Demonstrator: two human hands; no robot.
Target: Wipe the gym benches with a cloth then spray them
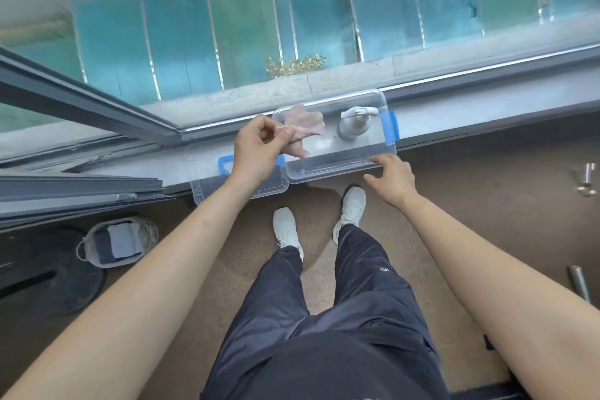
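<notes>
crumpled pink cloth (303, 127) just beside upright white spray bottle (354, 125) in clear box (341, 169)

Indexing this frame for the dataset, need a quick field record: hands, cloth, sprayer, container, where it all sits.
setting: person stands at a window sill
container: clear box with blue latches, on the sill, lid off
lid: lies left of the box, at the sill's edge
pink cloth: pinched at one end, over the box
spray bottle: upright in the box, right of the cloth
left hand: pinches the cloth
right hand: fingers relaxed, at the box's near rim
benches: none in view
</notes>
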